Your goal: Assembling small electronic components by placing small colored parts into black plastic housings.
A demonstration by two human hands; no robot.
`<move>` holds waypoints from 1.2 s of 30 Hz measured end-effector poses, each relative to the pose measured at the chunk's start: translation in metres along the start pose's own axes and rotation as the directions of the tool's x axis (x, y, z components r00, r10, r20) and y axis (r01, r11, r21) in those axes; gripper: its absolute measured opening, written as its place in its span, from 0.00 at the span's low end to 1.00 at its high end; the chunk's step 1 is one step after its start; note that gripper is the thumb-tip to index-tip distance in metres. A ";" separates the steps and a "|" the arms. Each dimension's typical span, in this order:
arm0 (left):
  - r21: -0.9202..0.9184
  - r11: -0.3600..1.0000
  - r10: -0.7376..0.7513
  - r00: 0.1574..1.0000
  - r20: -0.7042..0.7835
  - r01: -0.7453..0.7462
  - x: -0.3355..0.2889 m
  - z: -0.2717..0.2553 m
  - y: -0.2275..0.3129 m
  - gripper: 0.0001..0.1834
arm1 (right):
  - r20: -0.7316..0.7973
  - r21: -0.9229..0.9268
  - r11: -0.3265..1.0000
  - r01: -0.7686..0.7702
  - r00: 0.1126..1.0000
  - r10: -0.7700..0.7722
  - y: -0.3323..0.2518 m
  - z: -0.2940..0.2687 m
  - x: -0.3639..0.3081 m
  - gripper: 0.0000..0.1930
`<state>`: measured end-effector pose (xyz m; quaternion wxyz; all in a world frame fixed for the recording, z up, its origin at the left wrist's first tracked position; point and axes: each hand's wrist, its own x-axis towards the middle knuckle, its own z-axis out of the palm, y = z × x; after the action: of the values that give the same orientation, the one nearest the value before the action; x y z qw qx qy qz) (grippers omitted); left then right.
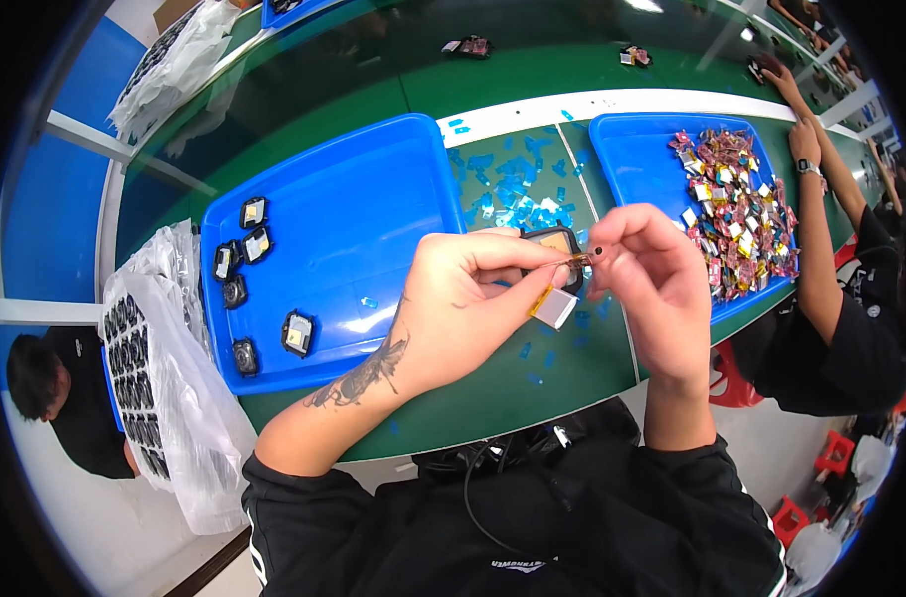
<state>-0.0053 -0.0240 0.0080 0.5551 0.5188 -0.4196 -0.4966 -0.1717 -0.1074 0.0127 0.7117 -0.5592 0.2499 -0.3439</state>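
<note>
Between the thumb and fingers of my left hand (pixel 478 289) is a small circuit board (pixel 574 261). From it hangs a silver pouch battery (pixel 554 307) with a yellow taped edge. My right hand (pixel 654 284) has its fingers closed at the board's right end, by a small dark round part (pixel 598 251); what exactly the fingertips grip is hidden. Just behind my fingers, a black-rimmed housing (pixel 552 239) with a tan inside lies on the green table, partly covered by my hands.
The left blue tray (pixel 344 249) holds several black housings (pixel 297 332). A right blue tray (pixel 627 159) carries a heap of boards with batteries (pixel 731 209). Blue film scraps (pixel 518 189) lie between them. Bagged trays of black parts (pixel 140 388) stand left; a co-worker's arm (pixel 821 229) reaches in right.
</note>
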 end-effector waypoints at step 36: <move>0.938 0.290 0.465 0.885 0.037 -0.191 -0.039 -0.074 0.016 0.18 | 0.201 -0.687 0.700 0.195 0.977 -0.075 -0.008 -0.025 0.127 0.20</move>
<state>0.0629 0.0260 0.0178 0.3044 0.6961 -0.6499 0.0186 -0.1114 -0.2217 0.0180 0.4356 -0.8298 0.2630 -0.2291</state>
